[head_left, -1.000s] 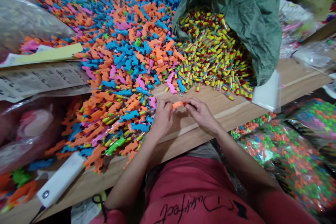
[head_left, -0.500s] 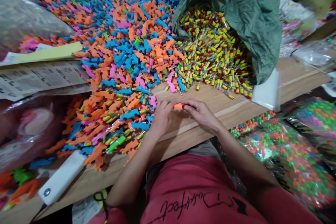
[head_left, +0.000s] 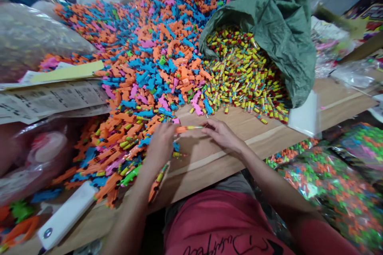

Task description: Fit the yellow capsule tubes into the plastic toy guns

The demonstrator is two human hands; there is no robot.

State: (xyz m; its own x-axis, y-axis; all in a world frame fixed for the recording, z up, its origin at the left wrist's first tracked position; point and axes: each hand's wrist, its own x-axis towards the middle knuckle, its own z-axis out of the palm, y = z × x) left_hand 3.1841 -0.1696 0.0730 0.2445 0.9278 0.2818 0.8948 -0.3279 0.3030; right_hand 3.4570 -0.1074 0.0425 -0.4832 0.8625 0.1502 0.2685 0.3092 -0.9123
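Orange toy piece (head_left: 184, 129) with a thin rod sits just above the wooden table (head_left: 248, 147) in the head view, its rod end pinched by the right hand (head_left: 223, 135). The blurred left hand (head_left: 161, 145), fingers loosely curled, lies just beside it, at the near edge of the heap of orange and blue toy pieces (head_left: 140, 67). Yellow-and-red tubes (head_left: 242, 75) spill far right from a green sack (head_left: 278, 36).

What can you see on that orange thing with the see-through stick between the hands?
The small orange plastic piece has a thin, clear, straw-like tube sticking out of one end. It lies sideways above the light wooden table. The fingertips of the right hand reach its tube end, and the left hand is close by its orange end. Its details are blurred.
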